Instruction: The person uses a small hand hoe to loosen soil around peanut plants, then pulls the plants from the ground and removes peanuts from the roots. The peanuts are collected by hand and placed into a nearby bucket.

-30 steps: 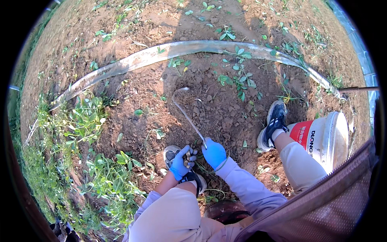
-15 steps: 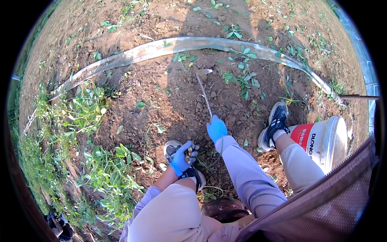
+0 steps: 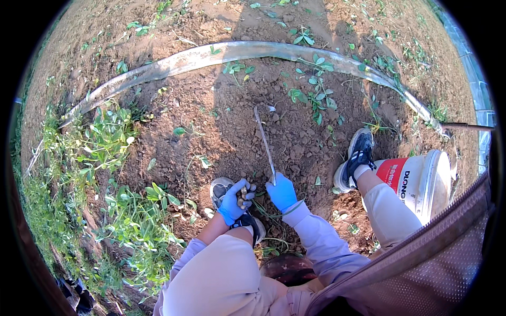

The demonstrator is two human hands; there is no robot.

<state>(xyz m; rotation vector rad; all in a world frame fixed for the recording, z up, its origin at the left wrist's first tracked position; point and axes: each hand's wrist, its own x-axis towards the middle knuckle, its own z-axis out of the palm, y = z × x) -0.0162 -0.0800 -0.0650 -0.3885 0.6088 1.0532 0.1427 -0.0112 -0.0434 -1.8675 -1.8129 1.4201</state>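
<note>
The slim long-handled tool [image 3: 265, 145] stands in front of the person, its shaft running forward from the right hand [image 3: 281, 192] and leaning slightly left. A small bright part shows at its far end, against the soil; whether the edge has entered the ground cannot be told.

The right hand, blue-gloved, is closed around the near end of the shaft, so that most of the tool lies beyond the fingers. The left hand [image 3: 235, 203], gloved alike, is just beside it, half closed, with several small brown lumps [image 3: 242, 198] held at the fingers.

The surface is loose, cloddy brown soil [image 3: 221, 142], outdoors, part sunlit and part in shadow. Green leafy plants [image 3: 142, 221] are massed at the left, with scattered sprigs elsewhere. A pale flat strip [image 3: 232, 51] crosses the ground ahead, appearing bowed in the fisheye view. Near its right end is a brown rod [image 3: 469, 127]; a light-blue, lined surface [image 3: 482, 100] borders the far right.

The left shoe [image 3: 220, 190] is partly covered by the left hand. Beside the right shoe [image 3: 360, 152], a white bucket [image 3: 416, 192] lies tipped, bearing a red label panel [image 3: 390, 173] and dark printed lettering.
</note>
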